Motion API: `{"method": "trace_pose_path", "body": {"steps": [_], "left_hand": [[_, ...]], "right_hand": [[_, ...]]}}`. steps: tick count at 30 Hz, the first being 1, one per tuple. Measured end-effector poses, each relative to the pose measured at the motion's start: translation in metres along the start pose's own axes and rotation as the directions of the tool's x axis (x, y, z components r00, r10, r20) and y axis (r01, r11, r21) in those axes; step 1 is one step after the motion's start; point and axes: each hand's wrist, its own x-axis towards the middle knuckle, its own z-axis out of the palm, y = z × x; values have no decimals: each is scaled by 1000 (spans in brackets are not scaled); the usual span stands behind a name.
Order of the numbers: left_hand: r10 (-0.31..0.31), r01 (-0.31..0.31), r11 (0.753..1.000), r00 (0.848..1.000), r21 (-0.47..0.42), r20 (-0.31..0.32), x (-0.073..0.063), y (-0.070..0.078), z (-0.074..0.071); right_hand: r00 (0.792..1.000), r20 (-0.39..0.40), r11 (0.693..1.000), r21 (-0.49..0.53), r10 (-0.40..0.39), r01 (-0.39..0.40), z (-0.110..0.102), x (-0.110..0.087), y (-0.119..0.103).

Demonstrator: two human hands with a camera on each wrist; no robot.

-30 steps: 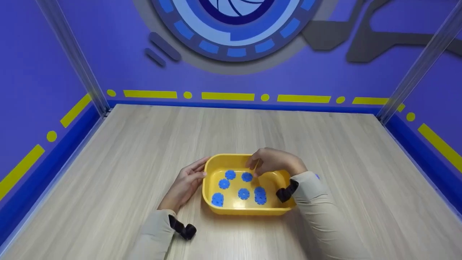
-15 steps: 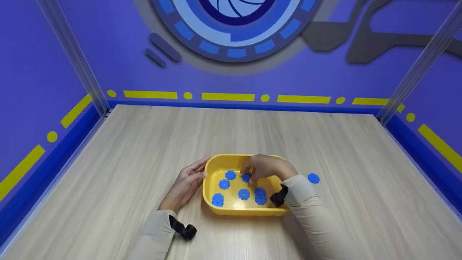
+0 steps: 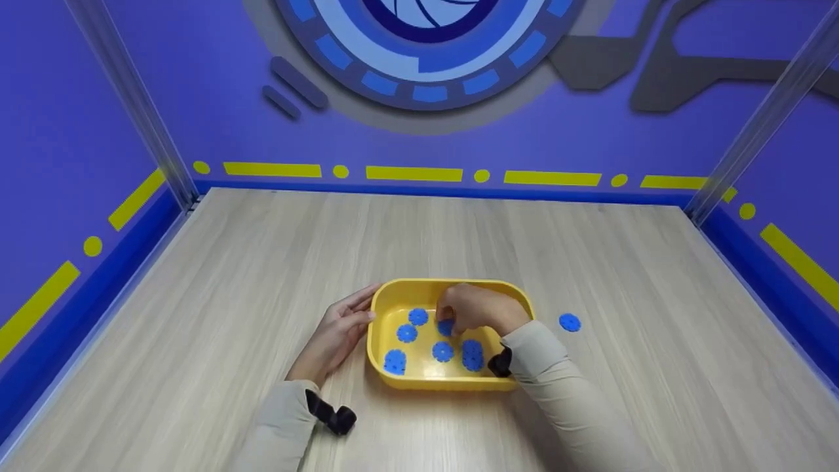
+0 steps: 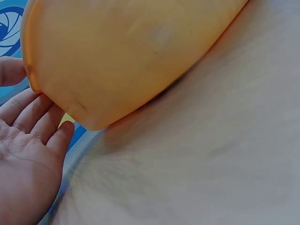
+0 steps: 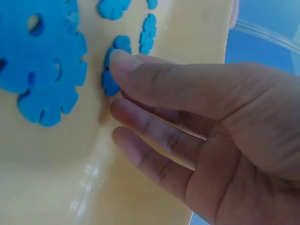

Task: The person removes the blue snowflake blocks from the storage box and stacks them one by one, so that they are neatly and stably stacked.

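Note:
A yellow plastic basin (image 3: 452, 384) stands on the table with several blue notched snowflake discs (image 3: 442, 352) on its floor. At its left end my left hand (image 3: 337, 334) holds the wall, thumb at the rim and fingers along the outside; the left wrist view shows the fingertips against the basin's outer side (image 4: 126, 61). My right hand (image 3: 482, 308) reaches inside over the far wall area. Its thumb and index finger pinch one blue snowflake disc (image 5: 110, 85), partly covered by the thumb, while the other fingers are loosely bent.
One more blue snowflake disc (image 3: 569, 322) lies on the wooden table (image 3: 262, 249) to the right of the basin. In the basin, some discs overlap near the front left corner and at the right. Blue-purple panels (image 3: 196, 98) enclose the table's back and sides.
My right hand has moved from above the basin's far right down and left to a disc and closed on it. The disc on the table came into full view. My left hand stays put.

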Motion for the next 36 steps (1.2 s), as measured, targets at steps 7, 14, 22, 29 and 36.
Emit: {"method": "trace_pose_path", "body": {"steps": [7,14,22,29,36], "left_hand": [[-3,3,1000,1000,-8,-7,0,0,1],[-2,2,1000,1000,-4,-4,1,0,1],[-6,6,1000,1000,8,-6,0,0,1],[-10,10,1000,1000,6,-23,0,-1,1],[-9,9,1000,1000,-3,-27,0,0,2]], "right_hand": [[1000,-11,1000,-25,-4,4,3,-1,-4],[1000,21,999,-35,10,-9,2,-1,-4],[999,14,998,-55,-37,37,-1,-1,0],[996,1,994,-49,-94,94,-4,-4,3],[995,3,994,-42,-103,103,-12,-9,5]]}}
